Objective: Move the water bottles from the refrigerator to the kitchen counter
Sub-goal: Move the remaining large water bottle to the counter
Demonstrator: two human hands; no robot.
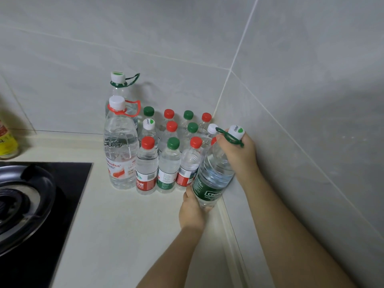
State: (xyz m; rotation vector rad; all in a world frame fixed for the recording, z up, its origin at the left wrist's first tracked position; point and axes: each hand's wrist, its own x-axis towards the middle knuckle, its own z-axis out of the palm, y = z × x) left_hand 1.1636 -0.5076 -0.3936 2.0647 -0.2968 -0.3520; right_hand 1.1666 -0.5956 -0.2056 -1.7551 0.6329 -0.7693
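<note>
A large green-label water bottle (214, 175) with a white cap and green carry ring leans to the right, in the counter's corner by the right wall. My right hand (239, 152) grips its neck and shoulder. My left hand (192, 210) cups its base from the lower left. Behind it, several small bottles (168, 163) with red and green caps stand in rows on the cream counter (128, 225). A tall red-ring bottle (120, 142) and a taller green-ring bottle (119, 88) stand at their left.
A black gas hob (68, 183) with a glass-lidded pan (22, 202) fills the left side. A yellow-label bottle (6, 140) stands at the far left against the grey tiled wall (187, 38). A second tiled wall runs close along the right.
</note>
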